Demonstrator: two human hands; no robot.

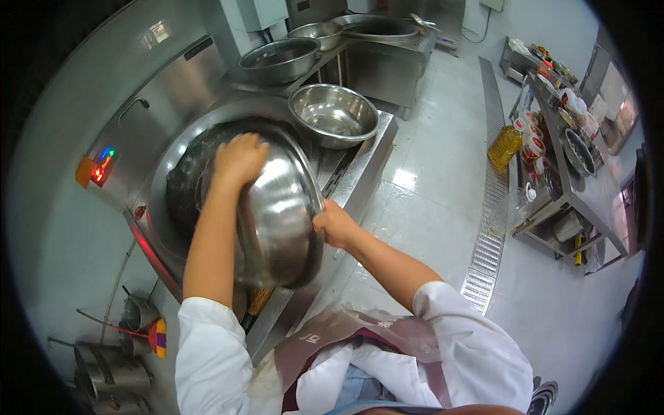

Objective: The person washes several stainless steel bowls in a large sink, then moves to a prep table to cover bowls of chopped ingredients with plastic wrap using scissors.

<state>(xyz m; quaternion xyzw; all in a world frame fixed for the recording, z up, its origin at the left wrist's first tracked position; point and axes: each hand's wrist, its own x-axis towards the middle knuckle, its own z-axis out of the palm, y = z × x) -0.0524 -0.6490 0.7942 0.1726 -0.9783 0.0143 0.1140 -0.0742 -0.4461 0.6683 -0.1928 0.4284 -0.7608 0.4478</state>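
Observation:
A large stainless steel basin (pixel 282 207) is tipped on its side over a wide wok (pixel 181 181) set into the steel range. My right hand (pixel 336 224) grips the basin's rim, with the thumb on the outside. Across the upper part of the basin lies my left hand (pixel 241 158), its fingers bent over the metal and their tips partly hidden. The basin's inside faces away from me, so I cannot tell what is in it. The wok's dark inner surface shows to the left of the basin.
A second steel basin (pixel 334 116) stands at the range's right corner. Behind it sit another large basin (pixel 280 59) and a smaller bowl (pixel 316 35). A lit control panel (pixel 104 165) is on the left. A floor drain grate (pixel 487 244) and a steel table (pixel 576 176) lie rightward.

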